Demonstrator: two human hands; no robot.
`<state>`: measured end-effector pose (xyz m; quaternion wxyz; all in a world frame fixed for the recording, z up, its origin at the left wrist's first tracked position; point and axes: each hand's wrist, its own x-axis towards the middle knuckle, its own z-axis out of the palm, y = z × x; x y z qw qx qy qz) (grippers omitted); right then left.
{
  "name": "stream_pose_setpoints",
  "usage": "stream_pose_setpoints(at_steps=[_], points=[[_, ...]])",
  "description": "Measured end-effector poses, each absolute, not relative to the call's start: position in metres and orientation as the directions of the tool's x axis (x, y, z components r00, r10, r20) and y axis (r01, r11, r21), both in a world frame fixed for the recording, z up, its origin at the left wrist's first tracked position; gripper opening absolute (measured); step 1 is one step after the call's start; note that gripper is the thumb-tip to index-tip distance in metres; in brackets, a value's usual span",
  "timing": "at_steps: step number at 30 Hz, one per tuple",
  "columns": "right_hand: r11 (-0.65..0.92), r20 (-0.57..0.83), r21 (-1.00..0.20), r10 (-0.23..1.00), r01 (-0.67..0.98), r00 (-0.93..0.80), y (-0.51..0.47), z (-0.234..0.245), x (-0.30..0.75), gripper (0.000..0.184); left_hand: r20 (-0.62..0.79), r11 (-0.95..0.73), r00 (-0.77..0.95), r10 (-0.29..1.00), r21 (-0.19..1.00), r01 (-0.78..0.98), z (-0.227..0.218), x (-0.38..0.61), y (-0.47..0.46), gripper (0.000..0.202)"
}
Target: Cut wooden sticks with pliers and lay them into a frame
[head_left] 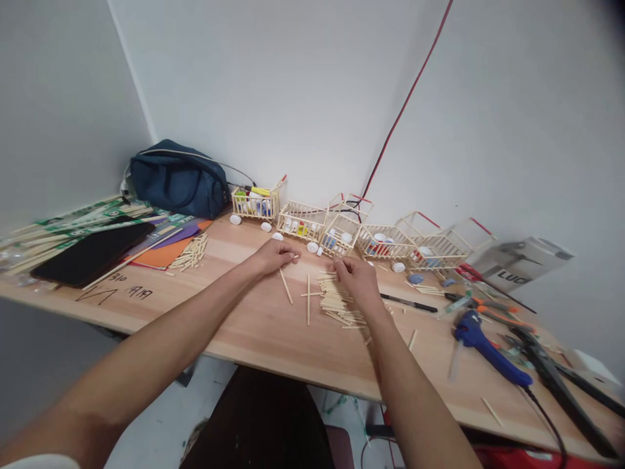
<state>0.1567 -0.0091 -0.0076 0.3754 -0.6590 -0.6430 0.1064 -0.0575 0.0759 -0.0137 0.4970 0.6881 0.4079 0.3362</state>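
My left hand [277,256] is pinched above the middle of the table, with a short light wooden stick seemingly between its fingertips. Just below it, a loose wooden stick [286,286] slants across the tabletop. My right hand [355,277] is closed at the fingertips over the upper edge of a pile of short wooden sticks [339,303]; what those fingers hold is too small to make out. Between the hands, two sticks lie crossed [308,306] on the wood. Behind them stand several small stick-built carts [301,221] with white round wheels.
To the left are a blue bag [178,176], a black tablet-like slab [92,254], orange paper [159,255] and another stick pile [191,253]. To the right lie a black pen [409,302], a blue glue gun [491,352], orange-handled pliers [502,314] and a black cutting tool [561,384].
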Motion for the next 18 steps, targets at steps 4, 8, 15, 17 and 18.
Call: stream_pose_setpoints(at_steps=[4,8,15,17,18], points=[[0.11,0.344,-0.623,0.928,0.775,0.145,-0.009,-0.007,0.159,0.041,0.146,-0.319,0.473,0.869,0.896,0.31,-0.017,-0.059,0.08,0.025],[0.101,0.342,-0.619,0.927,0.779,0.152,-0.009,-0.006,0.16,0.041,0.231,-0.364,0.358,0.905,0.857,0.366,-0.009,-0.063,0.079,0.029],[0.117,0.378,-0.608,0.912,0.785,0.157,-0.01,-0.004,0.159,0.045,0.717,-0.83,0.442,0.54,0.364,0.422,0.015,-0.091,-0.044,0.029],[0.124,0.38,-0.604,0.913,0.787,0.148,-0.01,-0.005,0.159,0.044,0.671,-0.932,0.663,0.333,0.129,0.338,-0.007,-0.102,-0.102,0.031],[0.125,0.375,-0.604,0.916,0.787,0.142,-0.009,-0.006,0.158,0.043,0.575,-0.963,0.785,0.232,0.019,0.271,-0.023,-0.109,-0.128,0.031]])
